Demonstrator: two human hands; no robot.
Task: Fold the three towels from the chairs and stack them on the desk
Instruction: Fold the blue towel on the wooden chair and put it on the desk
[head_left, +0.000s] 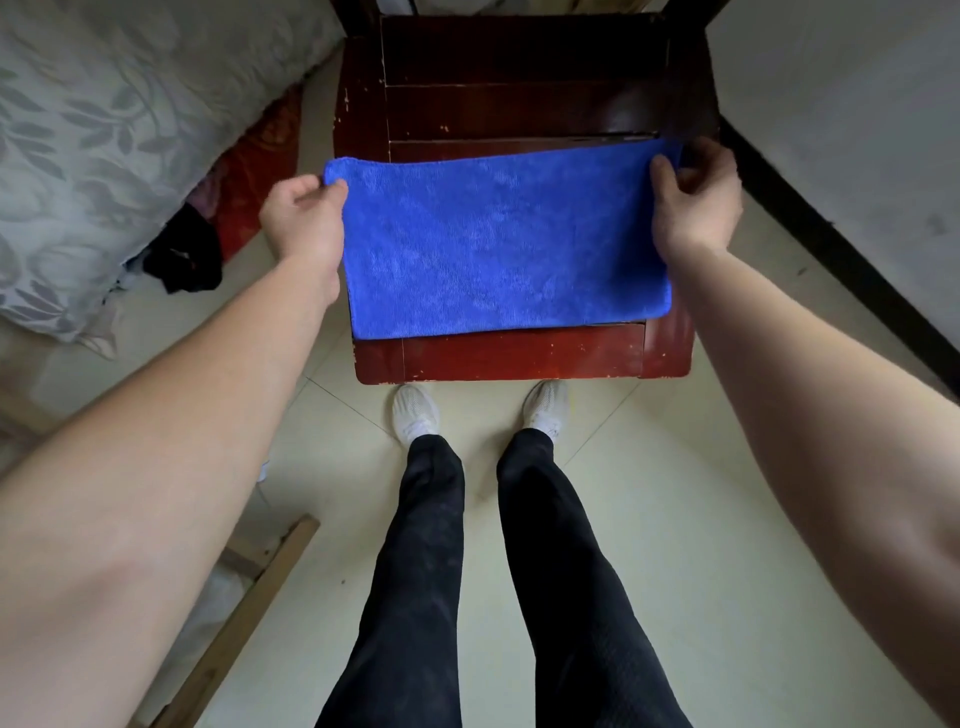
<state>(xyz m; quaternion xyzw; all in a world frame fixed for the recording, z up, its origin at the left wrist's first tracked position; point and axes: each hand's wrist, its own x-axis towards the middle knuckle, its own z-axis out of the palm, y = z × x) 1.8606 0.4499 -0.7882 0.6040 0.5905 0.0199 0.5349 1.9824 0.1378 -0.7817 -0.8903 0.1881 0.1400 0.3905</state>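
The step in hand looks like the folding of one towel on the chair seat, with no stacking begun: no table shows in this view, and neither do the other two towels. A blue towel (498, 239) lies as a wide rectangle across the front part of the dark red wooden chair (519, 358). Its near edge rests just short of the seat's front rail, and its far edge is lifted slightly off the slats. Whether it is already doubled I cannot tell, though the near edge looks thick and rounded like a fold. The left hand (304, 213) pinches the far left corner, its fingers (304, 186) curled under the cloth and the thumb on top. The right hand (696, 195) holds the far right corner the same way, thumb pressed on the upper face and the other fingers hidden behind the edge. Both arms reach forward and down, nearly straight, the wrists level with each other and the towel drawn fairly taut between them. The next move, as I judge it, calls for bringing both far corners toward the near edge together, keeping them level so the edges meet squarely, then smoothing the cloth. The person stands close to the chair, white shoes (415, 413) on the tiled floor (649, 519), with a bed (104, 130) at the left.
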